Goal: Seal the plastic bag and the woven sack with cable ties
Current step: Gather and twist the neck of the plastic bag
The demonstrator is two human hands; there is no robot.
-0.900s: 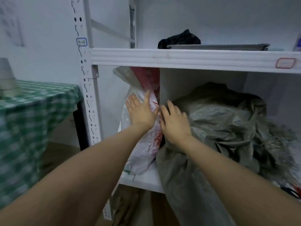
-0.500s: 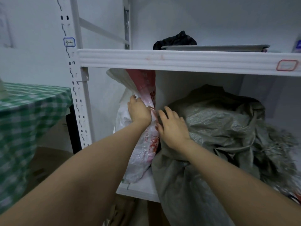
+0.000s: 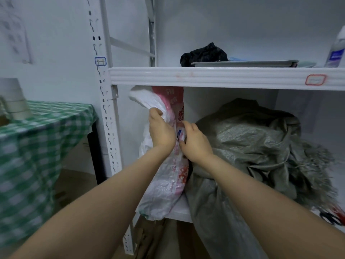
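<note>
A white and pink printed plastic bag stands upright at the left end of the lower shelf, its top reaching up under the shelf above. My left hand grips the bag's gathered upper part from the left. My right hand grips the same bag from the right at about the same height, fingers curled into the plastic. A grey-green woven sack slumps to the right of the bag, its lower part hanging over the shelf's front edge. No cable tie shows.
A white metal rack with a perforated upright holds the shelves. On the upper shelf lie a black bundle, a flat tray and a bottle. A table with a green checked cloth stands at the left.
Both hands went from lying flat against the bag and the sack to gripping the plastic bag's upper part. The right hand left the sack. The view shifted slightly.
</note>
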